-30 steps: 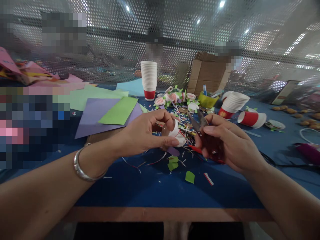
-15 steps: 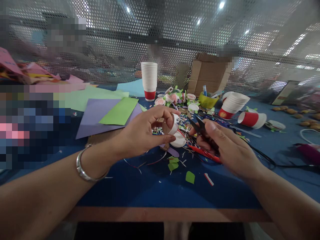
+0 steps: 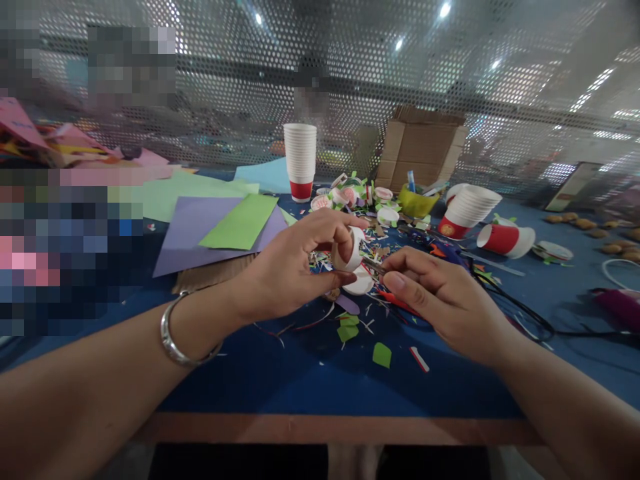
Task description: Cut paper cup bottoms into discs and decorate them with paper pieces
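Observation:
My left hand (image 3: 305,260) pinches a white cut-down paper cup piece (image 3: 356,252), its curved wall held upright between fingers and thumb. My right hand (image 3: 435,293) is closed round dark scissors (image 3: 374,266); their blades point left at the cup piece's lower edge, and the handles are hidden by the fingers. Whether the blades touch the paper I cannot tell. Below the cup piece lies a white paper disc (image 3: 360,283). A red object (image 3: 400,301) lies beneath my right hand, partly hidden by it.
Paper scraps and green leaf shapes (image 3: 382,355) litter the blue table (image 3: 310,380). Purple paper (image 3: 185,233) lies left. Behind stand a tall cup stack (image 3: 300,160), a yellow container (image 3: 416,202) and cardboard (image 3: 425,153). More cups (image 3: 505,240) and a black cable (image 3: 525,313) are at right.
My right hand has turned and brought the scissors left to the cup piece. The blades, spread apart before, now look closer together. My left hand has shifted slightly right.

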Action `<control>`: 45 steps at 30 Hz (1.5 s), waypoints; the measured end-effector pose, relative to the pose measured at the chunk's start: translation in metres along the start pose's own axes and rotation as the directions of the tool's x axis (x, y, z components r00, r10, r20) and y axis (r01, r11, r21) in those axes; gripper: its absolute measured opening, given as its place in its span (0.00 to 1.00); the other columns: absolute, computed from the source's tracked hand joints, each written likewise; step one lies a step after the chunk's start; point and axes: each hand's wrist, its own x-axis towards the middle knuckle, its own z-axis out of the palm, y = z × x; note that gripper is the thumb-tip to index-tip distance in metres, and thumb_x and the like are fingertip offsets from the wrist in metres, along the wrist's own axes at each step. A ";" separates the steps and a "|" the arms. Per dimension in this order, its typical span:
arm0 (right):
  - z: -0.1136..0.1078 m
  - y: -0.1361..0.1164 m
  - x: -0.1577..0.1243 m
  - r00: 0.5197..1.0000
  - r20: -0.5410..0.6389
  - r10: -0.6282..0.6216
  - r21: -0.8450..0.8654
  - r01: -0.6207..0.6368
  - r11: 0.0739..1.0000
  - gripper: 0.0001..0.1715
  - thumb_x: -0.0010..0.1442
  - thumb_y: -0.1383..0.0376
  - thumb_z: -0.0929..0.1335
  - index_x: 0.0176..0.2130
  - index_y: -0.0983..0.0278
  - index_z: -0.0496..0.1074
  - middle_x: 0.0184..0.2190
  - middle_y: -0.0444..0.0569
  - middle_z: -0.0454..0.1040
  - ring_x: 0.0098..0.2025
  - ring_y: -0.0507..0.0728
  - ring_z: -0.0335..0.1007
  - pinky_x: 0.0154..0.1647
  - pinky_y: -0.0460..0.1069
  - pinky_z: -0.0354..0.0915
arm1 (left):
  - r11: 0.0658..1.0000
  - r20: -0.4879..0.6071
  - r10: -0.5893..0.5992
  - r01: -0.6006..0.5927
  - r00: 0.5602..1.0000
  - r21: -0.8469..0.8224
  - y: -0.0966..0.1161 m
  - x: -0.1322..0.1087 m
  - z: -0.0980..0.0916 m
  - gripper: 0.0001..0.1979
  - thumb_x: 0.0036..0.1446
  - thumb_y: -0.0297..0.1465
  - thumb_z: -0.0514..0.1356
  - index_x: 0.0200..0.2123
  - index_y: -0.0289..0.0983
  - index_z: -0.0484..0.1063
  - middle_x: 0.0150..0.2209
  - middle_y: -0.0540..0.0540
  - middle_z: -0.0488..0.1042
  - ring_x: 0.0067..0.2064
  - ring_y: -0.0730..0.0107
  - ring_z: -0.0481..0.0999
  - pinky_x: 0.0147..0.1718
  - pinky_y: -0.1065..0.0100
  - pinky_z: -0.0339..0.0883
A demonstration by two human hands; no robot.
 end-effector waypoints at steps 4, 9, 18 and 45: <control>0.000 0.000 -0.001 1.000 0.015 -0.008 0.010 0.007 1.000 0.18 0.72 0.49 0.63 0.41 0.60 0.69 0.24 0.38 0.59 0.25 0.50 0.51 0.24 0.48 0.50 | 0.999 0.013 -0.004 0.004 1.000 0.040 0.002 0.000 0.000 0.14 0.53 0.24 0.69 0.33 0.40 0.65 0.52 0.41 0.76 0.63 0.58 0.70 0.58 0.56 0.67; 0.000 0.000 0.000 1.000 0.007 -0.019 -0.022 0.020 1.000 0.18 0.72 0.50 0.63 0.40 0.60 0.69 0.23 0.38 0.59 0.25 0.50 0.52 0.26 0.48 0.52 | 0.995 0.022 -0.016 0.014 1.000 0.101 0.005 0.001 0.000 0.13 0.55 0.27 0.69 0.32 0.40 0.65 0.50 0.43 0.78 0.62 0.57 0.71 0.59 0.54 0.66; 0.000 0.000 0.001 0.999 0.011 -0.041 -0.063 0.042 0.997 0.19 0.73 0.51 0.62 0.38 0.61 0.70 0.27 0.41 0.64 0.28 0.50 0.57 0.29 0.48 0.55 | 0.990 0.030 0.025 -0.029 0.999 0.138 0.006 0.001 0.001 0.14 0.52 0.24 0.70 0.32 0.40 0.66 0.55 0.43 0.76 0.61 0.59 0.72 0.60 0.57 0.65; -0.002 -0.002 -0.003 0.994 -0.014 -0.105 -0.142 0.102 0.985 0.17 0.72 0.53 0.63 0.37 0.60 0.71 0.27 0.42 0.65 0.28 0.51 0.60 0.29 0.48 0.58 | 0.925 0.020 0.126 -0.125 0.992 0.359 0.017 -0.002 0.002 0.11 0.54 0.19 0.61 0.34 0.41 0.67 0.53 0.45 0.77 0.60 0.59 0.71 0.60 0.56 0.63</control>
